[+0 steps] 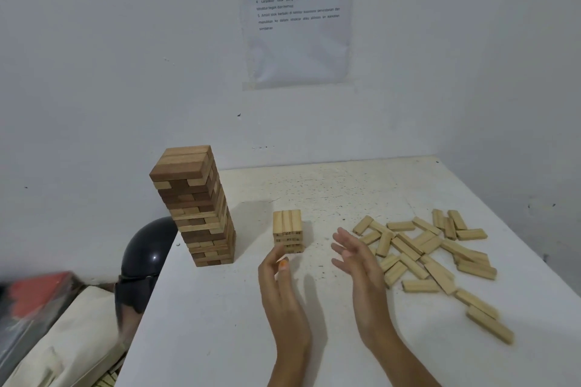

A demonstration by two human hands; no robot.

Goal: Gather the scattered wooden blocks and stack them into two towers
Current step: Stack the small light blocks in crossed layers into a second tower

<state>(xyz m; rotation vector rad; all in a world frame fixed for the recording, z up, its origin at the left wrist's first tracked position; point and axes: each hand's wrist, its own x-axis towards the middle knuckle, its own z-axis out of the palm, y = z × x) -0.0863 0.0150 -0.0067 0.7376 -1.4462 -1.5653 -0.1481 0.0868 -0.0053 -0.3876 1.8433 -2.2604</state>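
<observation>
Progress is judged at somewhere past the halfway mark. One tall tower (196, 207) of mixed dark and pale blocks is seen standing left of centre, near the table's left edge, and it looks complete, though a slight lean can be made out. A second, short tower (287, 231) of pale blocks has been started at the middle of the frame and is only a few layers high, with three blocks laid side by side on top. Plenty is left to be done: a good many scattered blocks (424, 254) are strewn flat across the right side of the table (220, 339), some overlapping, none yet gathered. The left hand (279, 276) is held at the near foot of the short tower, fingers loosely curved and nothing gripped; whether its fingertips touch the lowest layer cannot be told. The right hand (355, 258) is raised between the short tower and the loose pile, fingers spread apart and empty. The short tower appears to be getting squared up, or the pile is about to be reached for. A black helmet (147, 248) is glimpsed off the table at lower left, and a printed sheet (298, 16) is fixed to the wall above.
</observation>
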